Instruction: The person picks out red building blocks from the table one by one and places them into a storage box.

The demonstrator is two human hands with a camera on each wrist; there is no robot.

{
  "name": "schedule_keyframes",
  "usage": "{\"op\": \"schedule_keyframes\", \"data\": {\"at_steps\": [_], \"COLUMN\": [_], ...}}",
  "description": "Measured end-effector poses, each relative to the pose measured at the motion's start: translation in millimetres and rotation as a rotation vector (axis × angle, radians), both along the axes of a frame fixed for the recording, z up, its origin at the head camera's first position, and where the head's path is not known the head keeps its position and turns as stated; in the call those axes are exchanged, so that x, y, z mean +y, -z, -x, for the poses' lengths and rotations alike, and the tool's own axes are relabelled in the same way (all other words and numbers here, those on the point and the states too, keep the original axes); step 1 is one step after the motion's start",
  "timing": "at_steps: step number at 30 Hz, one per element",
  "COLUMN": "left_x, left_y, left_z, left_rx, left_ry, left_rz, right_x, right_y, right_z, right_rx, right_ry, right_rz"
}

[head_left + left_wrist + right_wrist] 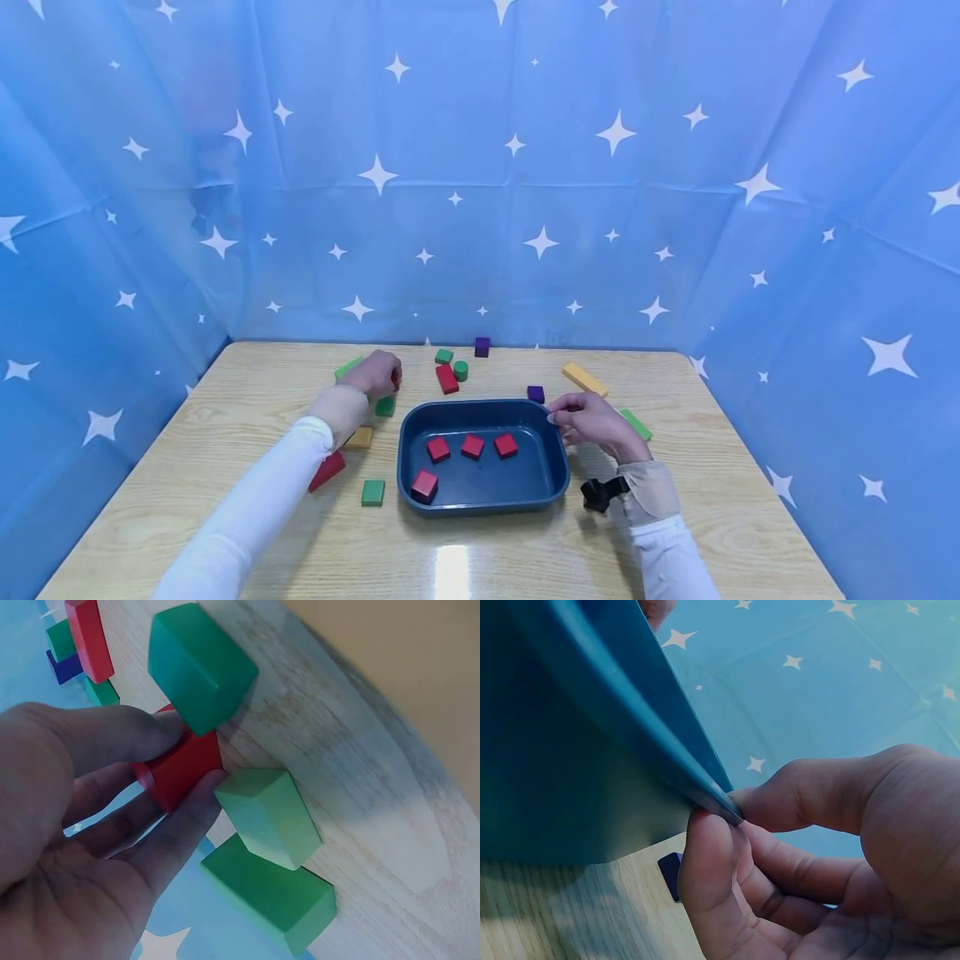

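Observation:
My left hand [372, 375] is at the left back of the table and pinches a red block [189, 769] between thumb and fingers. Close around that block in the left wrist view are a dark green block [199, 667], a pale green block [270, 814] and another green block [277, 900]. My right hand [596, 423] grips the right rim of a dark blue tray [495, 483], thumb on one side and fingers on the other. Several red blocks [472, 447] lie in the tray, one of them in its front left corner.
Behind the tray are a red block [447, 379], a green cylinder [461, 371] and purple blocks [482, 347]. Yellow [585, 379] and green [636, 424] bars lie at right. An orange block [361, 437], a red block [327, 472] and a green block [372, 492] are left of the tray.

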State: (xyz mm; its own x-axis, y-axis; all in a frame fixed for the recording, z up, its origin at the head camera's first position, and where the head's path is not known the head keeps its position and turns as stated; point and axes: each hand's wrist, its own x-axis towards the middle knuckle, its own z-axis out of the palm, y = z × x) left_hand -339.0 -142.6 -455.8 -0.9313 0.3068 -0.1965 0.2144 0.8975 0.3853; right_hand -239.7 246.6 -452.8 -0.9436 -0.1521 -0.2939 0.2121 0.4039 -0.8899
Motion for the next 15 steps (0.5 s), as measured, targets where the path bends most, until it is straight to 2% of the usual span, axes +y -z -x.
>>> {"op": "schedule_keyframes", "data": {"at_steps": [8,15], "left_x": [0.0,2.7], "left_y": [-3.7,-9.1], "left_z": [-2.1,-4.3], "left_rx": [0.024,0.023], "left_ry": [0.022,0.020], "left_rz": [0.026,-0.005], "right_x": [-0.4,-0.3], "right_y": [-0.2,-0.8], "right_z": [-0.3,-0.5], "right_rx": [-0.003,-0.007], "right_ry": [0.003,0.008], "right_rz": [0.009,0.013]}}
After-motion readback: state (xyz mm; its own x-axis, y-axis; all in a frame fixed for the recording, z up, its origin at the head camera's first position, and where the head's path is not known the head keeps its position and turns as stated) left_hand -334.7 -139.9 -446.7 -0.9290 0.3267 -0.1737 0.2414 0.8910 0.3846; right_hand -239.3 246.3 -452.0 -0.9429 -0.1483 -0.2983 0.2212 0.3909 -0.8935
